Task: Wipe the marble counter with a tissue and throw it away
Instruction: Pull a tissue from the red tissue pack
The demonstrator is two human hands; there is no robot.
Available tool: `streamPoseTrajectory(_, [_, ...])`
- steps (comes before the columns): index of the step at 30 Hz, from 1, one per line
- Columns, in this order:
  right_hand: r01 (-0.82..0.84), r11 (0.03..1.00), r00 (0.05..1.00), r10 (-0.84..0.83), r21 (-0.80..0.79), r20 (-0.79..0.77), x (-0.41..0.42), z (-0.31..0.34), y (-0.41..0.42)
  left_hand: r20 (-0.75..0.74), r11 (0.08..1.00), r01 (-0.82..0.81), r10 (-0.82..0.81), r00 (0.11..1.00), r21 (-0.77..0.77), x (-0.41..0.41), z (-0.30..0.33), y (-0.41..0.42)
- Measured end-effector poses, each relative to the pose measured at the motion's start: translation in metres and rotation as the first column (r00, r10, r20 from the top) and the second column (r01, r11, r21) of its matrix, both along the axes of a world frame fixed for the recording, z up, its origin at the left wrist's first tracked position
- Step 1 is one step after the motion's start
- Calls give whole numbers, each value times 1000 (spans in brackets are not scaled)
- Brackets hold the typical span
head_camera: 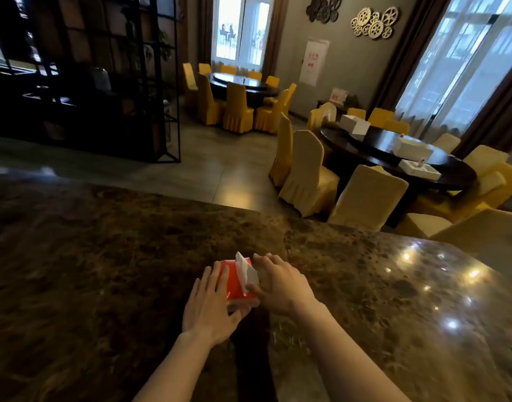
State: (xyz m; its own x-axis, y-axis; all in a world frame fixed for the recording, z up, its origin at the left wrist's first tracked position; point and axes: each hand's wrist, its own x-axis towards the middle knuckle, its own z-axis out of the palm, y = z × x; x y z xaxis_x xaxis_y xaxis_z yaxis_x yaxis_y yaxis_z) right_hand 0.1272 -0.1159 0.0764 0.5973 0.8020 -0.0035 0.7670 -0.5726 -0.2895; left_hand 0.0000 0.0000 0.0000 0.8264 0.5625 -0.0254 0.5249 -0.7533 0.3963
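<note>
Near the counter's front edge, I lay my left hand (208, 305) flat, fingers spread, on the red tissue pack (237, 282) to pin it against the marble counter (103, 256). A white tissue (247, 271) stands up from the pack's slot. My right hand (280, 282) pinches its lower edge between thumb and fingers. I judge a steady upward pull best, so one sheet frees without tearing or dragging the pack.

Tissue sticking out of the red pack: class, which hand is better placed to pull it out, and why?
The right hand: its thumb and fingers already sit at the tissue. The left hand lies flat along the red pack, steadying it.
</note>
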Motion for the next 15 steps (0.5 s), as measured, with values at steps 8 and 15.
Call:
streamPoseTrajectory(8, [14,999,1000,-13,41,-27,-6,-23,20,-39,996,19,-16,999,82,6,-30,-1])
streamPoseTrajectory(15, [55,981,995,-39,186,-88,-9,-27,19,57,998,-2,-2,998,62,6,-35,-3])
